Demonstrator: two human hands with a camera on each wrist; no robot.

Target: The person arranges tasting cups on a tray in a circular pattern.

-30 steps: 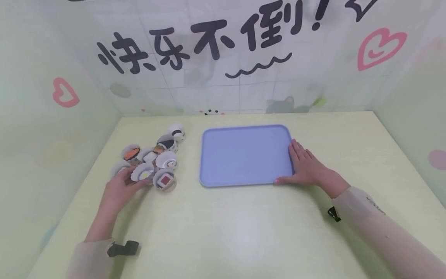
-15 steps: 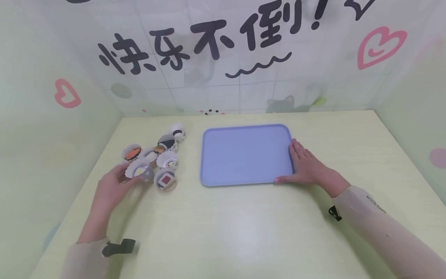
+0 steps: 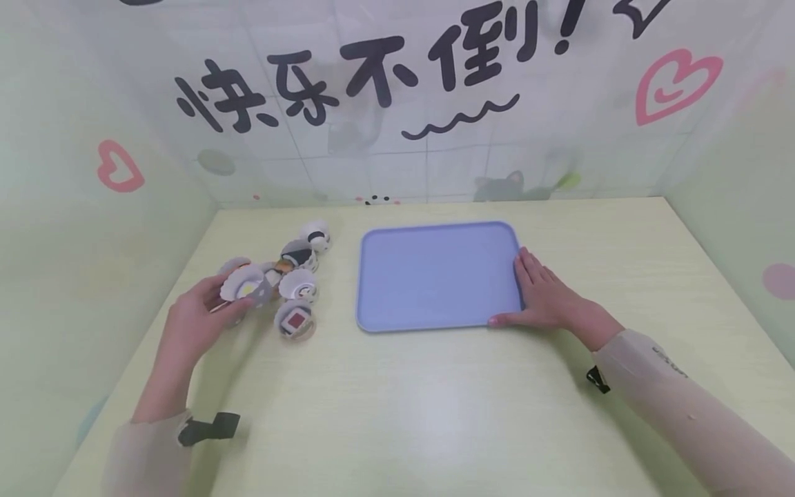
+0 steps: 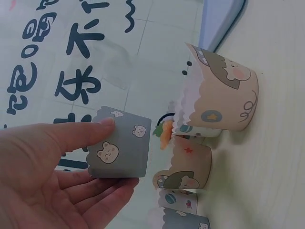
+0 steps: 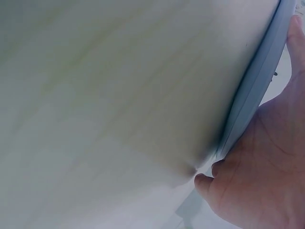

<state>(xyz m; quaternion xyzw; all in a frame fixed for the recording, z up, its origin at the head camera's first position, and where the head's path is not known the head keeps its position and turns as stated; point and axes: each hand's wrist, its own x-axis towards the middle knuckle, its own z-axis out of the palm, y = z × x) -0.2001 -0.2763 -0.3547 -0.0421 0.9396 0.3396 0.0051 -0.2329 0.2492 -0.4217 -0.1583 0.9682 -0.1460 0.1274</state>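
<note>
My left hand [image 3: 192, 321] pinches a grey paper baking cup [image 4: 125, 155] printed with bear faces, thumb on one side and fingers under the other. In the head view this scalloped cup shows a white and yellow piece inside and overlaps the cups behind it. Several similar cups stand beside it, among them one with a dark red square piece [image 3: 295, 319] and a pale one [image 3: 297, 284]. My right hand [image 3: 548, 297] rests on the right edge of a blue tray [image 3: 435, 276], its fingers straight along the rim and thumb at the near corner.
More cups stand behind, one with a black piece [image 3: 299, 255] and a white one [image 3: 317, 237] farthest back. Tan cups [image 4: 224, 90] show close by in the left wrist view. A wall with large lettering [image 3: 375, 69] rises at the table's [image 3: 435, 407] back edge.
My left hand has drawn the grey cup out of the cluster, left and then a little farther back, now covering much of the cup with the orange piece. My right hand and the tray stay put.
</note>
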